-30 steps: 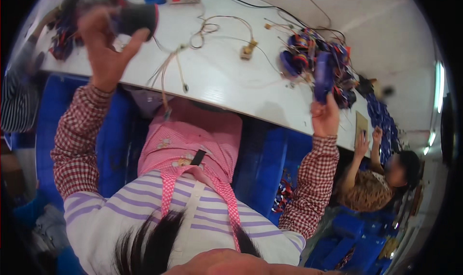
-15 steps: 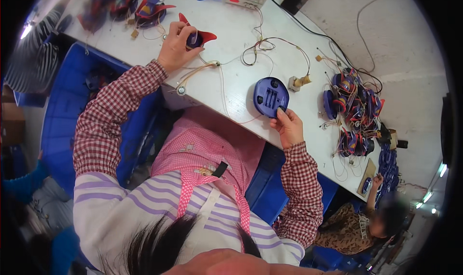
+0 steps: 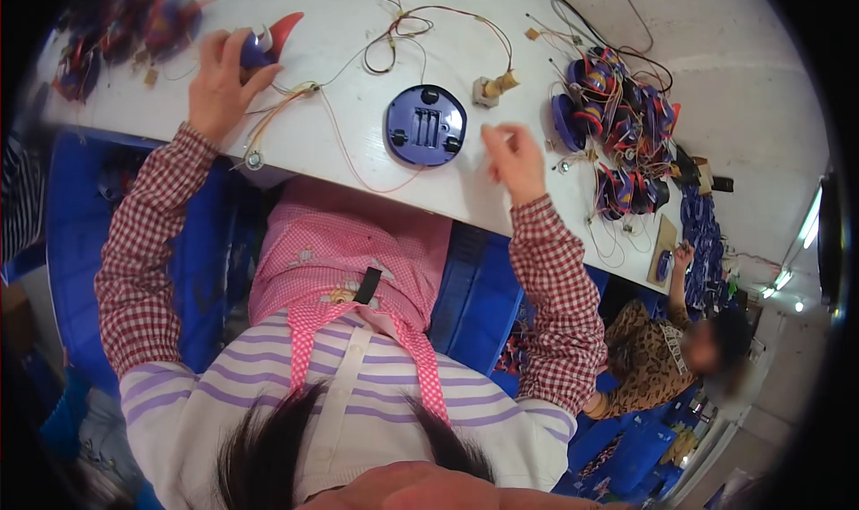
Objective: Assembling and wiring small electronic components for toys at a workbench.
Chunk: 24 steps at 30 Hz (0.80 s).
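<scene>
My left hand (image 3: 219, 85) is closed around a small blue toy body (image 3: 255, 51) with a red, wing-like piece (image 3: 284, 34) sticking out of it. Thin wires (image 3: 268, 121) run below that hand to a small round silver part (image 3: 254, 160) at the table's near edge. In the middle of the table lies a round purple-blue plastic base (image 3: 408, 146), its battery slots facing up. My right hand (image 3: 517, 161) hovers just right of the base, apart from it. Its fingers are loosely bent, slightly blurred, and hold nothing.
Beyond the base, a brass-coloured cylindrical part (image 3: 503, 82) sits at the end of a dark cable (image 3: 436, 9). Wired toy assemblies (image 3: 617, 116) are heaped at the right, more (image 3: 134, 27) at the far left. A blue bin (image 3: 76, 242) stands left; a co-worker (image 3: 658, 349) sits at right.
My right hand has let go of the round base and drawn away to its right. The base now rests on the table. The whole view has shifted; my left hand still holds the toy body.
</scene>
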### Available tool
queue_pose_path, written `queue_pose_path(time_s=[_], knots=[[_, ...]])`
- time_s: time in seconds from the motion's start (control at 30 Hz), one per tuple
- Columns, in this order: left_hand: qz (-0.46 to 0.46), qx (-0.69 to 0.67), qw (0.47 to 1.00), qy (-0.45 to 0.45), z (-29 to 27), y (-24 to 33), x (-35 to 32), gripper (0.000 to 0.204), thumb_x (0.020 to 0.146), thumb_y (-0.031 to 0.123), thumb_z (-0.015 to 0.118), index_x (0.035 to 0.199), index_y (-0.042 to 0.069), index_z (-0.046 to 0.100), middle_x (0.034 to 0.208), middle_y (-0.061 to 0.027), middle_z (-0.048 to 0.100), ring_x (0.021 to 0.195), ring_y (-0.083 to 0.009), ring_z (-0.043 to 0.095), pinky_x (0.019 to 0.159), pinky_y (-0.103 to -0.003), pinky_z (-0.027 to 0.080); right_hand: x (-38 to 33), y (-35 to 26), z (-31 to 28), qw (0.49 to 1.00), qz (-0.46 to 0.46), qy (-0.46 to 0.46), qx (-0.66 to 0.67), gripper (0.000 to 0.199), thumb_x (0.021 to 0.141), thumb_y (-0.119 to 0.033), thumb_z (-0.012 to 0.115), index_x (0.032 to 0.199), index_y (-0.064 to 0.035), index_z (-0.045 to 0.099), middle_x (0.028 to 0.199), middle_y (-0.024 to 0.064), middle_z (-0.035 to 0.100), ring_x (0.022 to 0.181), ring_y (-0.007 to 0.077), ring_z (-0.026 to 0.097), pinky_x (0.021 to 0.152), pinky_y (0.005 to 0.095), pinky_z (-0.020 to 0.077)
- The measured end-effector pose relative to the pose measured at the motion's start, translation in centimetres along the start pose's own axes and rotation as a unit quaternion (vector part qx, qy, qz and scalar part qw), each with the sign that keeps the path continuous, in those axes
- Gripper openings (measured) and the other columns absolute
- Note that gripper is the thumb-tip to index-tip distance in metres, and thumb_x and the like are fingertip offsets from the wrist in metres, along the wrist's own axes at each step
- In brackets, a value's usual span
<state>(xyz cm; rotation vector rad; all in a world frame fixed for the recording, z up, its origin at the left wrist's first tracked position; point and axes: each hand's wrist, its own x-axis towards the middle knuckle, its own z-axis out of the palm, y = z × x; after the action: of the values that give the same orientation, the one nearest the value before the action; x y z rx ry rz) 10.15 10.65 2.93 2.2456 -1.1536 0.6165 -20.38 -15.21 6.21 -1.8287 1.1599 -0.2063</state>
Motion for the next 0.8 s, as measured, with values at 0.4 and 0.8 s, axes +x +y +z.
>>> queue_pose_path(time_s=[0.4, 0.8], knots=[[0.02, -0.17, 0.971, -0.169, 2.7, 13.7, -1.7, 0.032, 0.087, 0.024, 0.059, 0.109, 0.0, 0.057, 0.094, -0.0104, 0.062, 0.073, -0.0214, 0.06, 0.064, -0.03, 0.047, 7.5, -3.2, -1.9, 0.968, -0.101, 0.017, 0.231, 0.04, 0.078, -0.019, 0.073, 0.108, 0.0031, 0.058, 0.086, 0.0148, 0.063, 0.065, 0.0146, 0.057, 0.055, 0.0245, 0.0496], [-0.024, -0.151, 0.965, -0.214, 6.7, 15.3, -1.3, 0.018, 0.087, 0.019, 0.052, 0.092, 0.003, 0.055, 0.076, -0.0128, 0.065, 0.064, -0.0326, 0.062, 0.058, -0.039, 0.048, -1.2, -2.9, 4.7, 0.944, -0.309, -0.039, 0.113, 0.02, 0.085, -0.006, 0.064, 0.102, 0.0014, 0.058, 0.087, 0.0091, 0.061, 0.061, 0.0134, 0.057, 0.056, 0.0211, 0.0501]])
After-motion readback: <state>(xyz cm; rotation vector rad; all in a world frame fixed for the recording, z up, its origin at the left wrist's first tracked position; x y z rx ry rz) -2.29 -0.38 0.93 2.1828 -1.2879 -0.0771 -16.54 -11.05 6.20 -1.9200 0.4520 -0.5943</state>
